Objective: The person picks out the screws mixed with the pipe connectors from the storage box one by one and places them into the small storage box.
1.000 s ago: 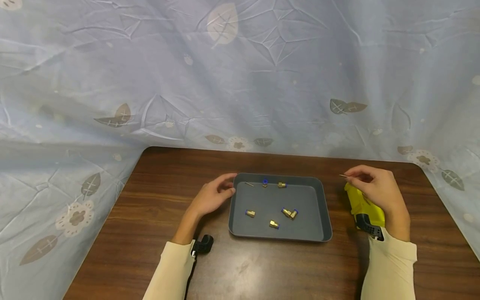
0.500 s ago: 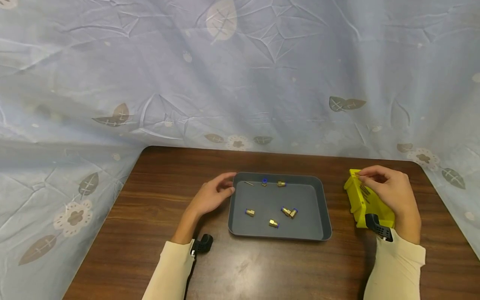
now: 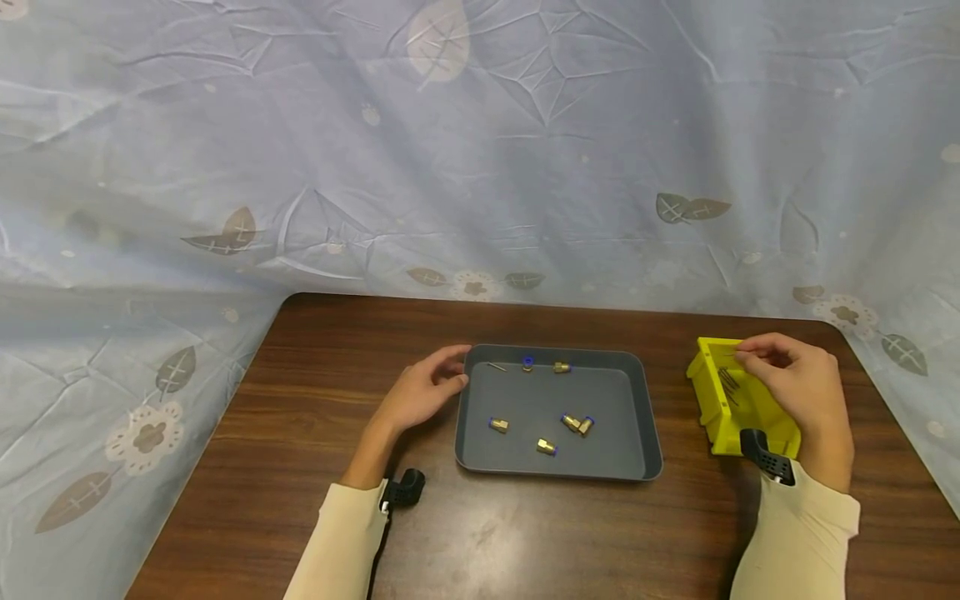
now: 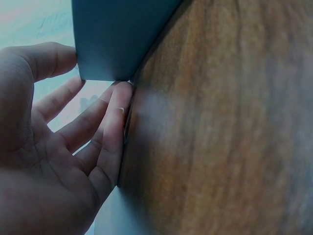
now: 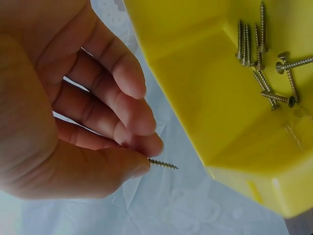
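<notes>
With thumb and fingertips, my right hand (image 3: 802, 383) pinches a small screw (image 5: 164, 164); its threaded tip pokes out and its head is hidden. That hand is over the yellow bin (image 3: 708, 392). Inside the bin lie several loose screws (image 5: 262, 29). My left hand (image 3: 420, 392) touches the left edge of a grey tray (image 3: 615, 396), its fingers fairly straight and its thumb against the wall (image 4: 105, 49). Several brass push-in fittings with blue collars, such as one fitting (image 3: 547, 447), lie scattered in the tray. One screw (image 3: 497, 367) rests near the tray's far left corner.
A brown wood-grain table (image 3: 337, 350) carries the tray and the bin. Behind it hangs a pale patterned cloth (image 3: 480, 167). Black wrist cameras, such as the left one (image 3: 405, 489), sit at both cuffs.
My right hand has moved rightward with the screw, from left of the yellow bin to over it, uncovering more of the bin and its screws. My left hand has stayed at the tray.
</notes>
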`<state>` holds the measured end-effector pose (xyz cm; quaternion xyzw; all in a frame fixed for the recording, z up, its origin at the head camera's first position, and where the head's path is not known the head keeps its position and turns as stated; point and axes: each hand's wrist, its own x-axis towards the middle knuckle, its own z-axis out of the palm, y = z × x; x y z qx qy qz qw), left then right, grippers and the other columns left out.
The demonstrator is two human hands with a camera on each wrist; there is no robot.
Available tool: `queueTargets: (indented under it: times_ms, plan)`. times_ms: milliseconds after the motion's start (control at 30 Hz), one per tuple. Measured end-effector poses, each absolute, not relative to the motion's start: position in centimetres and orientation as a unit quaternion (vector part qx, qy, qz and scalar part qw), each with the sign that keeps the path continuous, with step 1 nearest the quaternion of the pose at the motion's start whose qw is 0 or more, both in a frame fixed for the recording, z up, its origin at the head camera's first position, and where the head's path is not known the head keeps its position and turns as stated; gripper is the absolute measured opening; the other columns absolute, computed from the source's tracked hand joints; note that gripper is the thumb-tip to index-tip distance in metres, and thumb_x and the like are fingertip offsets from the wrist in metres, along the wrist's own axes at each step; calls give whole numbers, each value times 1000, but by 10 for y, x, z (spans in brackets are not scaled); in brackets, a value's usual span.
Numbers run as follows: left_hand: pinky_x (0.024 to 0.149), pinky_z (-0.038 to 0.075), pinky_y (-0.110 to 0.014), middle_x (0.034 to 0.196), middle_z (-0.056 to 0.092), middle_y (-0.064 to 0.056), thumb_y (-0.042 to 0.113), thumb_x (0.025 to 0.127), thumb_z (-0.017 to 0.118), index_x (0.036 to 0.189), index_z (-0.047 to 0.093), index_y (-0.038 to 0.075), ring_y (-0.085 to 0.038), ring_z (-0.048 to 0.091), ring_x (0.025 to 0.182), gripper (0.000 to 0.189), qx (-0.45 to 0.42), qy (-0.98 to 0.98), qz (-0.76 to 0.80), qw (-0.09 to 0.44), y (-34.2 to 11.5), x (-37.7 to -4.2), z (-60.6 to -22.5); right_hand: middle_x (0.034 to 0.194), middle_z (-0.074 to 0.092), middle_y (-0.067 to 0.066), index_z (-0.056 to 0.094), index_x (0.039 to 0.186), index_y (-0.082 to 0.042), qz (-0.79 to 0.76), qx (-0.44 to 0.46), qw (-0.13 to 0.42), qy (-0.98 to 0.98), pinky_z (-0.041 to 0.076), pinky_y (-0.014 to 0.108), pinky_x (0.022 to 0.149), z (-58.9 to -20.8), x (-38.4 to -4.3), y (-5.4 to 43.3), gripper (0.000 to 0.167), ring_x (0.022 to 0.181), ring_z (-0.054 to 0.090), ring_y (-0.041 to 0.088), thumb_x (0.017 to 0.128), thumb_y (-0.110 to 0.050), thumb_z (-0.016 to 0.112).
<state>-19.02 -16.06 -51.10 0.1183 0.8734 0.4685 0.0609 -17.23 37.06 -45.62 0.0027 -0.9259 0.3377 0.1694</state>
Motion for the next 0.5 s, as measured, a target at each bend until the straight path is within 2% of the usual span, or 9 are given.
queueTargets:
  times_ms: [500]
  plan:
    - [95,54,-51,133,76,-11,23,108,70,159,60,19,-25,70,104,52,117,874,467,67,-160,-189,-506,80,67,-20,81,105,-1,344,-22,169,-924,42,15,63,-456,-173,375,15,74,55,-3,101,-16,81]
